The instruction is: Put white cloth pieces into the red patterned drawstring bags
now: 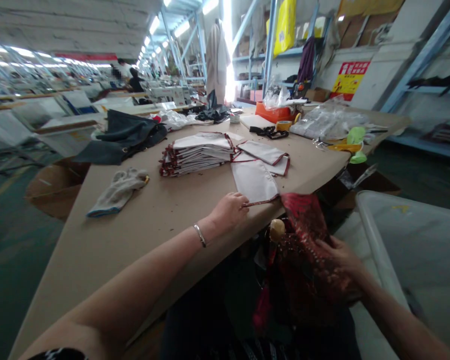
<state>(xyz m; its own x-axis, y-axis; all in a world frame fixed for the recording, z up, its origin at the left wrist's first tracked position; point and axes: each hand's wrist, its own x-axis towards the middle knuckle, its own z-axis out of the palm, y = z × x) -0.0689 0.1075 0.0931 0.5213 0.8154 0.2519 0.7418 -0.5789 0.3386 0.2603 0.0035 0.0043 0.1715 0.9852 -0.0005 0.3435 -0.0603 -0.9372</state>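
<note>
My left hand rests at the table's front edge, fingers curled onto the near corner of a white fabric panel with dark red edging. Beside that panel's near right corner a red patterned cloth hangs over the edge and down towards my lap. My right hand is closed on the right side of this cloth; some of its fingers are hidden. Behind the panel lie folded white pieces with red trim. To their left stands a neat stack of similar red-edged white pieces.
A work glove lies on the tabletop to the left, near dark folded cloth. Farther back are an orange tray, a yellow tape roll and clear plastic bags. A large white bin stands at right.
</note>
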